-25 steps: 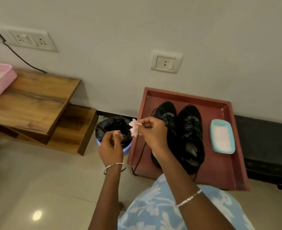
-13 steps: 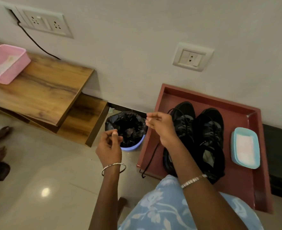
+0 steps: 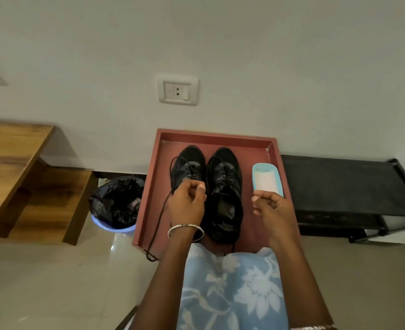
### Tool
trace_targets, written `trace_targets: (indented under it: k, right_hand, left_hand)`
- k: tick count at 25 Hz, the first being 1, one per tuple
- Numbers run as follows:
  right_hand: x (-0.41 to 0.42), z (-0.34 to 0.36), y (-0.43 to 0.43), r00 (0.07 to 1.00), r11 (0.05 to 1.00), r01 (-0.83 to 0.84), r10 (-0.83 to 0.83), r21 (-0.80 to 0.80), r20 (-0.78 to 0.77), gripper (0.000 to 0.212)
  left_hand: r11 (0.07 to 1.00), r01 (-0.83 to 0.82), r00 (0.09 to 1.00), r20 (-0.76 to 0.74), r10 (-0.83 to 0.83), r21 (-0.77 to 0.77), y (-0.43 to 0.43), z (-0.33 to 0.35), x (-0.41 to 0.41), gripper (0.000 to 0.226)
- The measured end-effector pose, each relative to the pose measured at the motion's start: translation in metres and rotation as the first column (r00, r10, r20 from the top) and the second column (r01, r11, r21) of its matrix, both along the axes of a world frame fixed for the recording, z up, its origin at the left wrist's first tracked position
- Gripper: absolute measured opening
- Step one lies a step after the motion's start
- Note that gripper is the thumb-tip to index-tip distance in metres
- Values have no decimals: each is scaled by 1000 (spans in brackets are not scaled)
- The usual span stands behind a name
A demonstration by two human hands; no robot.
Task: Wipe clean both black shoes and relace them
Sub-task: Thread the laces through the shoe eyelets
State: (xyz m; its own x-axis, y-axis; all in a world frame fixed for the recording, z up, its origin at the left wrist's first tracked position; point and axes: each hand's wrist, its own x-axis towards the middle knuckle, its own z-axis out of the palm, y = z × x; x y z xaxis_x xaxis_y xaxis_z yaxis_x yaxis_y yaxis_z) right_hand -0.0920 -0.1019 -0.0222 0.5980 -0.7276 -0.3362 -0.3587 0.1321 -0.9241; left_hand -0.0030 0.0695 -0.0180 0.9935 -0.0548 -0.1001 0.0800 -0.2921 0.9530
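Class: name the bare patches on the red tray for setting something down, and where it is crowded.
Free: the strip between the left tray wall and the left shoe, crossed by a lace; the strip beyond both toes. Crowded: between right shoe and dish.
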Motion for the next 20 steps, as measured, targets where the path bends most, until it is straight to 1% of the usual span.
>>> trace_targets:
  k: [1,3,6,8,10,11,12,14,15,17,18,19,20]
  right_hand:
    - [0,-6,-1,1000,1000,5,-6,-14,-30,7]
    - [8,-15,2,996,998,-27,21,-64,-92,5]
    - [30,-24,4,986,980,-122,100,-159,-136,15]
    - [51,-28,3,978,968,-145,109,-205,-176,22]
    - [68,-33,1,976,971,-130,89,-202,-200,22]
    - [75,-35,-1,978,981,-103,70,-164,-199,19]
    - [80,-37,-3,982,994,-61,43,-91,-182,15]
    - [85,-33,-8,995,992,15,-2,129,-98,5]
    - [85,-27,-10,1000,967,21,-17,253,-18,5]
    - [83,-10,-19,972,881,-25,-90,472,219,13]
    - [81,-1,-24,929,847,-78,-129,526,346,16]
    - [78,5,-30,878,837,-133,-150,531,455,18]
    - [75,10,-36,827,846,-175,-151,504,541,18]
  left_hand:
    - [999,40,999,-29,-39,29,-15,-3,-5,6]
    - [991,83,994,-74,-76,101,-38,-11,-12,17]
    - [957,136,990,-66,-123,255,-61,-26,-10,36]
    - [935,153,988,-53,-144,319,-71,-34,-1,43]
    - [922,161,986,-29,-161,351,-76,-38,7,42]
    - [912,167,984,-12,-176,374,-78,-41,10,40]
    - [901,170,982,4,-187,398,-80,-44,12,38]
    - [890,174,980,20,-200,422,-80,-51,18,35]
    - [884,182,978,18,-210,431,-80,-54,22,34]
    - [861,203,971,15,-237,467,-81,-57,30,35]
    - [850,209,969,11,-245,484,-82,-57,33,36]
    - [841,212,969,7,-248,498,-84,-58,34,36]
    - [836,212,969,1,-247,507,-86,-57,35,37]
